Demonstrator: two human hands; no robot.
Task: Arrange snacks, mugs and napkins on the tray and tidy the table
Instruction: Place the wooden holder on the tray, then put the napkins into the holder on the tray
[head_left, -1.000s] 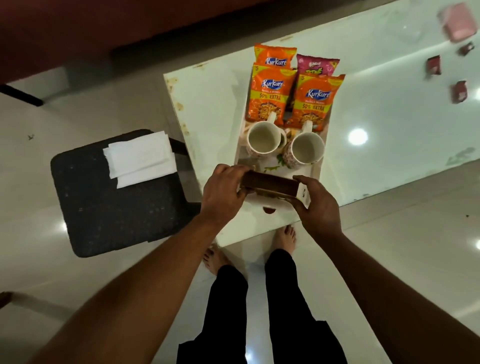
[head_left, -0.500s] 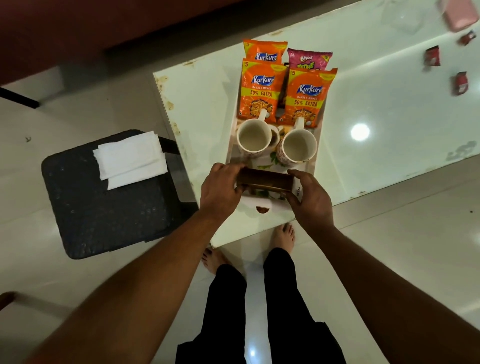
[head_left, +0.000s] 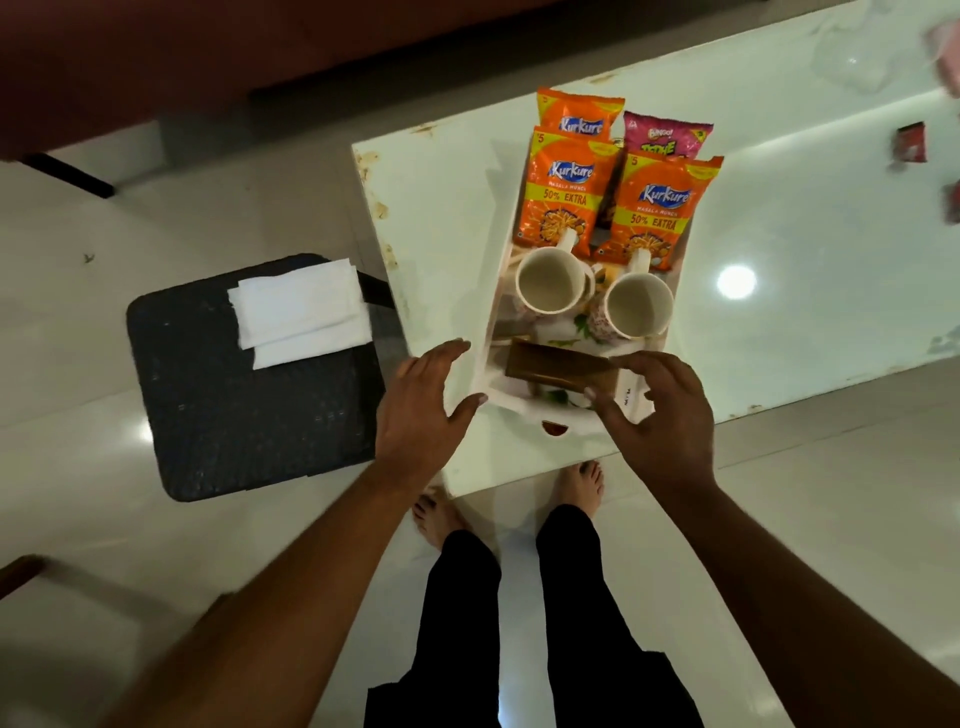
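Brown box (head_left: 558, 370) half behind right hand (head_left: 660, 415)

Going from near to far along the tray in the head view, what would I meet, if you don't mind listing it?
Brown box → two mugs side by side → front pair of orange Kurkure packets → the orange packet and pink packet behind them.

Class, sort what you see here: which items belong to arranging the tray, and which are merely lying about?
Belonging to the job:
white rectangular tray
three orange snack packets
pink snack packet
two cream ceramic mugs
brown rectangular box
white folded napkins

Lying about:
black cushioned stool
small red wrappers on the glossy white table
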